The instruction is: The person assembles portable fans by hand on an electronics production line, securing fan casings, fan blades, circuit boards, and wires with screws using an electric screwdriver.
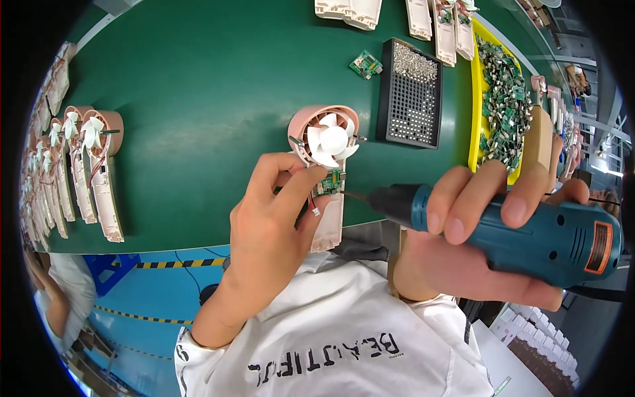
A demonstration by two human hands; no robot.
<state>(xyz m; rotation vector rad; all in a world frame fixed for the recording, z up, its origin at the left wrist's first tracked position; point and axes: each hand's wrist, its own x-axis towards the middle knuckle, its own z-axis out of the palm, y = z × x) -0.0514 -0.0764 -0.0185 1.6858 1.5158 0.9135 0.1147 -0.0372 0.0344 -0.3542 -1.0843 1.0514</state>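
Note:
A pink handheld fan housing [329,228] lies in front of me, its handle toward my body and its white fan blades [331,140] facing up. My left hand [271,205] pinches a small green circuit board [329,183] against the handle just below the blades. A white connector on red and black wires [315,210] hangs beside my thumb. In my right hand [463,264], fingers wrapped round its body, is a teal electric screwdriver [522,231]. It lies nearly level, its bit pointing left close to the board's right edge; whether they touch I cannot tell.
A black screw tray [385,92] stands beyond the screwdriver, beside a loose circuit board [366,64]. A yellow bin [475,99] of boards is at right. Several fan units [102,185] line the left; housing shells [348,12] lie at the far edge. Another person's arm [56,298] shows lower left.

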